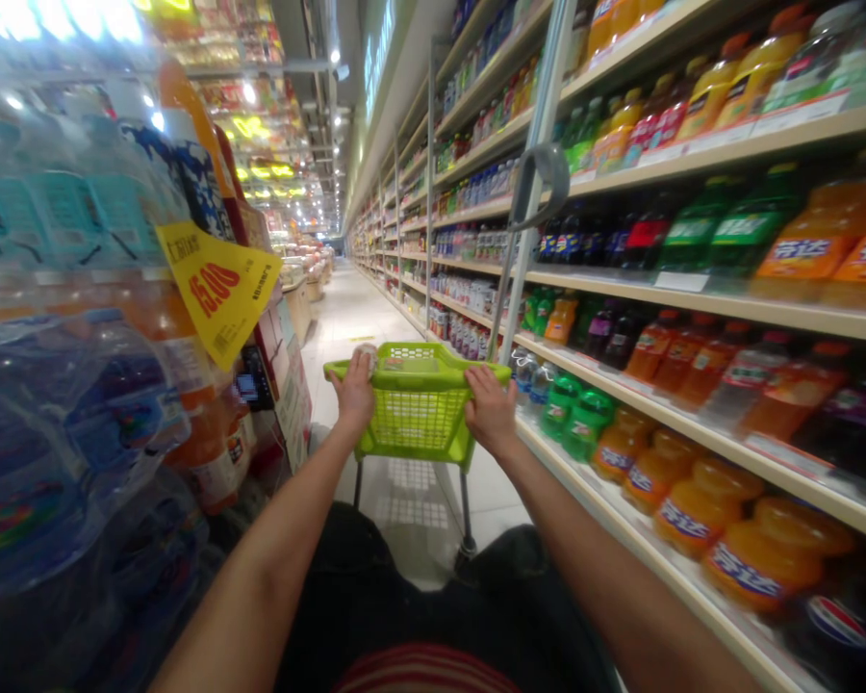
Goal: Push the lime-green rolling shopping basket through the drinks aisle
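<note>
A small lime-green shopping cart stands in front of me in a supermarket aisle. My left hand is closed round the left end of the cart's handle bar. My right hand is closed round the right end of the same bar. Both arms reach straight forward. The basket holds something pale that I cannot make out.
Shelves of soft-drink bottles run close along the right, with a metal upright beside the cart. On the left stand stacked water bottles with a yellow price tag. The tiled aisle stretches ahead.
</note>
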`<state>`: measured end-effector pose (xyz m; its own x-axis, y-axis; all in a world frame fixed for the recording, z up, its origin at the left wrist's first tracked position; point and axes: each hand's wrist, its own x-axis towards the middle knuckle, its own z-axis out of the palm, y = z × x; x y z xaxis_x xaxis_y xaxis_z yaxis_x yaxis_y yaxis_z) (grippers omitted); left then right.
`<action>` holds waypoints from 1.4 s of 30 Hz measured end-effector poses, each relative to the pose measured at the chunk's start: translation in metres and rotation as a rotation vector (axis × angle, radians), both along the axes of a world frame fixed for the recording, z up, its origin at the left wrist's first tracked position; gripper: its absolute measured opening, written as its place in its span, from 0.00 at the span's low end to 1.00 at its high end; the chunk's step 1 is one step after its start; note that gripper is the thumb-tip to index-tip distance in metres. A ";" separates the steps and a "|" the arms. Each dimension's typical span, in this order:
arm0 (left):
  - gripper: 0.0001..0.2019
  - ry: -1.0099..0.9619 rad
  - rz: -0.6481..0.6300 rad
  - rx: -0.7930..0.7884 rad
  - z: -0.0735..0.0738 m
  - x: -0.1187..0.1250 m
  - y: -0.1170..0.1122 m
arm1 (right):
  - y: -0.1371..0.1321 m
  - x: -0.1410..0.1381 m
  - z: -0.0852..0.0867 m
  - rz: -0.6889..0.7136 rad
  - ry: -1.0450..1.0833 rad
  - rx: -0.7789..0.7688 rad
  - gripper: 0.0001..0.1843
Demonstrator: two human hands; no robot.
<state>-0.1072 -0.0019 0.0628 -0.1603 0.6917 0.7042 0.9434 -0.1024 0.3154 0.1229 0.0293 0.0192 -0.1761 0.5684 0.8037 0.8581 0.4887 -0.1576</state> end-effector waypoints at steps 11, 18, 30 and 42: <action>0.27 0.181 -0.200 -0.008 -0.008 0.032 -0.002 | 0.001 0.004 -0.002 0.007 0.018 0.022 0.30; 0.28 0.024 -0.014 -0.037 -0.003 -0.005 -0.003 | -0.001 0.002 -0.001 0.002 0.016 0.010 0.28; 0.26 0.222 -0.219 -0.003 -0.008 0.043 -0.001 | 0.001 0.002 -0.002 -0.019 -0.008 0.034 0.28; 0.29 -0.016 -0.190 0.004 -0.005 0.051 -0.003 | -0.015 -0.029 0.020 0.071 0.086 0.058 0.25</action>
